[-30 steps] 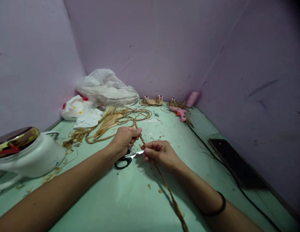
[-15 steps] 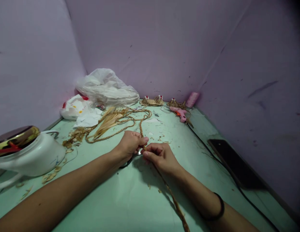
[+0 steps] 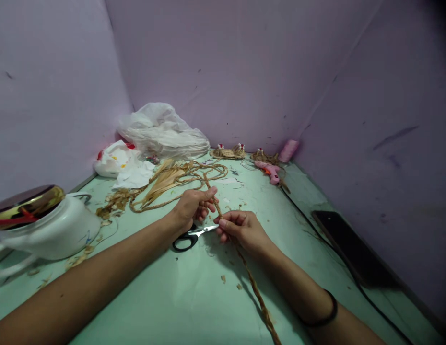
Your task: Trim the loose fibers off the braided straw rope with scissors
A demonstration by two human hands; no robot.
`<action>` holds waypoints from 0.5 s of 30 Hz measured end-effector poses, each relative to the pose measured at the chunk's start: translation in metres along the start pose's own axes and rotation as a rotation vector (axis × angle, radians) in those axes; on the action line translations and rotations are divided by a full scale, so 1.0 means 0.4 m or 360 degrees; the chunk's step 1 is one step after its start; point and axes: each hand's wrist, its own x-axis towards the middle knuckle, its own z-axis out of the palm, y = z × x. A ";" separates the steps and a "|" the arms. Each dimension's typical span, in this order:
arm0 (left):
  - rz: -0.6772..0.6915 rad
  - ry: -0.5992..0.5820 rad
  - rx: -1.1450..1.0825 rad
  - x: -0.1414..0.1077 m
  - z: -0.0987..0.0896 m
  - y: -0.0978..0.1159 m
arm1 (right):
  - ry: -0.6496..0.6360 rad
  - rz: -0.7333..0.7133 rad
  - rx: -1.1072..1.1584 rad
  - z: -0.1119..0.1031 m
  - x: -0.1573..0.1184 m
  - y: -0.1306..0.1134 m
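A brown braided cord (image 3: 257, 290) of dried plant fibre runs from the near edge of the table up through both hands and on to a looped heap behind them. My left hand (image 3: 194, 207) pinches it between thumb and fingers on the far side. Just nearer, my right hand (image 3: 240, 230) has its thumb and forefinger closed on the same cord. Scissors (image 3: 186, 242) with black handles lie on the table below my left hand, their silver blades reaching toward the right fingertips. Looped cord and dry straw strips (image 3: 161, 184) lie beyond my left hand.
At left stands a white teapot-shaped vessel (image 3: 61, 235) with red-handled things in it. Plastic bags (image 3: 165, 134) lie at the back. A pink glue gun (image 3: 269, 171), its black cable and a dark phone (image 3: 352, 249) are on the right. Purple walls enclose the table.
My left hand has slid a little up the cord, away from my right hand, and a length of cord now shows between them. The scissors have come into fuller view.
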 end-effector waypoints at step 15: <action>0.0199 0.0228 0.0215 -0.001 0.028 -0.020 | -0.0099 -0.0164 -0.0065 0.013 -0.011 -0.007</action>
